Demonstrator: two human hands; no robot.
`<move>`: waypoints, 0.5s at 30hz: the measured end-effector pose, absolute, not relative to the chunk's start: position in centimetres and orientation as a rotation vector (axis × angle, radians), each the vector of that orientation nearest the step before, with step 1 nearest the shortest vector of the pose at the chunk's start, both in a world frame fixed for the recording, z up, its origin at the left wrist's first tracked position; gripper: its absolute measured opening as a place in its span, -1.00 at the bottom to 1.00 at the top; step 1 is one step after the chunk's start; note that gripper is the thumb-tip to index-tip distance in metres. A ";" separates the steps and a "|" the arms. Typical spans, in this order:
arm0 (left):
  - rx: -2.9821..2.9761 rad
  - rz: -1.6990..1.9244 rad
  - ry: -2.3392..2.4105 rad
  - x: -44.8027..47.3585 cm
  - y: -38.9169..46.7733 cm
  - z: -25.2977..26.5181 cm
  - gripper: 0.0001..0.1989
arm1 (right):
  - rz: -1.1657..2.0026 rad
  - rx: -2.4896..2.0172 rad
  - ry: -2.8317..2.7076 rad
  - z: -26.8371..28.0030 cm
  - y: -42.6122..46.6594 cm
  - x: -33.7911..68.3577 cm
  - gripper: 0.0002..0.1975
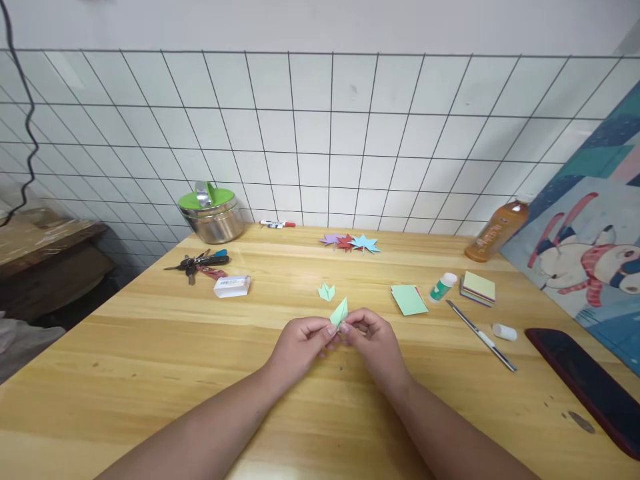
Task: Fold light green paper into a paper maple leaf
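A small folded piece of light green paper (339, 313) is pinched between both hands above the wooden table. My left hand (304, 339) grips its lower left side between thumb and fingers. From the other side, my right hand (373, 337) closes on its lower right edge. The paper's pointed tip stands up away from me, and its lower end is hidden by my fingertips. Just beyond it lies another folded green paper piece (327, 292) with several points. To the right is a stack of green paper squares (410, 301).
A glue stick (443, 287), its white cap (505, 332), a sticky-note pad (479, 288), a utility knife (483, 337) and a phone (585, 383) lie right. Paper leaf shapes (365, 244), a marker (277, 225) and a bottle (497, 230) are at the back. Left are keys (193, 267), a box (232, 286) and a steel pot (216, 223).
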State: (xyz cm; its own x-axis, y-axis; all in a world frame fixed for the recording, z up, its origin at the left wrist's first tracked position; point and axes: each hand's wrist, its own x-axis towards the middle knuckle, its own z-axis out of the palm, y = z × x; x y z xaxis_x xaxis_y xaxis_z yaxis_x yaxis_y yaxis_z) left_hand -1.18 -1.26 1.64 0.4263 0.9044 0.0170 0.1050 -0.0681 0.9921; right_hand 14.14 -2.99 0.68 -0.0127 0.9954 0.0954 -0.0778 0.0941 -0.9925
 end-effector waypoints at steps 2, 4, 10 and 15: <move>1.558 0.844 0.964 -1.2 -1.3 1.6 -0.67 | 1.148 -1.112 -1.207 0.8 -3.1 14.0 -0.82; 1.597 0.852 0.982 -1.2 -1.3 1.6 -0.69 | 1.106 -1.159 -1.212 0.9 -3.3 13.9 -0.83; 1.720 0.918 1.053 -0.9 -1.5 1.5 -0.73 | 1.046 -1.187 -1.177 1.0 -3.6 13.4 -0.87; 1.798 0.913 1.089 -0.9 -1.6 1.4 -0.74 | 1.042 -1.205 -1.171 0.9 -3.6 13.3 -0.86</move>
State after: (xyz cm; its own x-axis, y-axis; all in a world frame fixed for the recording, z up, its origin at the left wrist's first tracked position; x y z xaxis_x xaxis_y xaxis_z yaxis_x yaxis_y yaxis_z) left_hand -0.86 -1.60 1.43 0.3618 0.9181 0.1617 0.3198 -0.2851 0.9036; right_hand 13.33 -3.63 0.92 0.1230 0.9878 0.0961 0.0195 0.0944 -0.9953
